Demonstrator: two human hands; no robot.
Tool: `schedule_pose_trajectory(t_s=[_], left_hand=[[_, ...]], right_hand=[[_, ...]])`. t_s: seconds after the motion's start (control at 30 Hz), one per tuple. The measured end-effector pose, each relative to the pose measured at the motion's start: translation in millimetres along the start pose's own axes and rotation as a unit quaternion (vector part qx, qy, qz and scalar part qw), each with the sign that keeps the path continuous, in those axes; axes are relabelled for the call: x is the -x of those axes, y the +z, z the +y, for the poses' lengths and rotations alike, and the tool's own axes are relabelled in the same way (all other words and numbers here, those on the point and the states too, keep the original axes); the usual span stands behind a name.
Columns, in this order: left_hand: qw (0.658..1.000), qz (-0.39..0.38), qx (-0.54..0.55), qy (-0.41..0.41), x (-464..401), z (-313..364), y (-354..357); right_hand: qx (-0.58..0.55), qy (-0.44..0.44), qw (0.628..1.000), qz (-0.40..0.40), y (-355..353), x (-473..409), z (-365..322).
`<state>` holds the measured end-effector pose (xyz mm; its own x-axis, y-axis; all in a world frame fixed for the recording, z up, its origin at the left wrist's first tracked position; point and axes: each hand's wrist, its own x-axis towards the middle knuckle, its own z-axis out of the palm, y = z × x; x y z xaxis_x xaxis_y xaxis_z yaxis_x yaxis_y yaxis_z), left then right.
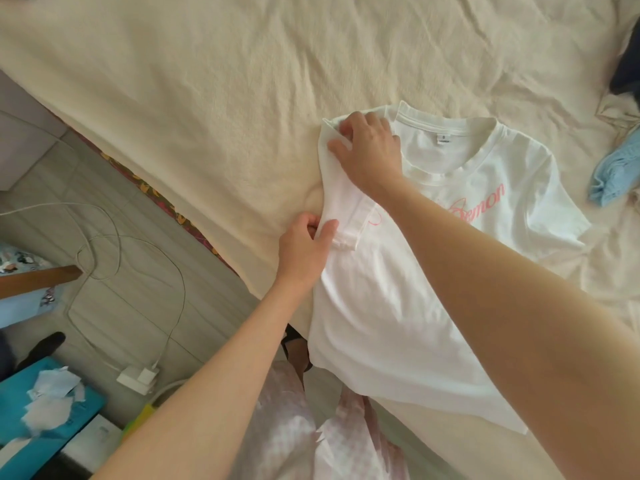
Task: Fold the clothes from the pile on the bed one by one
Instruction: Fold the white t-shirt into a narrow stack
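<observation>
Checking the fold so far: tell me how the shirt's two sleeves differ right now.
The left sleeve is folded inward over the white T-shirt; the right sleeve lies spread flat on the bed. The left hand pinches the left sleeve's hem and the right hand presses its shoulder; nothing touches the right sleeve. Both are short and white.

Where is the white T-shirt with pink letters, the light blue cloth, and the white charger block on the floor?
white T-shirt with pink letters (381, 306), head view, on the plain chest fabric.
light blue cloth (614, 171), head view, on its crumpled middle.
white charger block (136, 377), head view, on its top face.
</observation>
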<state>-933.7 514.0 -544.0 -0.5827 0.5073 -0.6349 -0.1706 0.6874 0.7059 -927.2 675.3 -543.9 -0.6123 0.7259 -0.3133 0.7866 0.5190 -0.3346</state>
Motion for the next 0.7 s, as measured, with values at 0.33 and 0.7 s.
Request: schedule_pose_trajectory(t_s=[0.33, 0.7], left_hand=[[0.998, -0.071, -0.004, 0.000, 30, -38, -14], [0.959, 0.085, -0.205, 0.176, 65, -18, -2]], right_hand=[[0.006, -0.116, 0.993, -0.003, 29, 131, 26], [-0.067, -0.011, 0.996, 0.051, 4, 148, 67]])
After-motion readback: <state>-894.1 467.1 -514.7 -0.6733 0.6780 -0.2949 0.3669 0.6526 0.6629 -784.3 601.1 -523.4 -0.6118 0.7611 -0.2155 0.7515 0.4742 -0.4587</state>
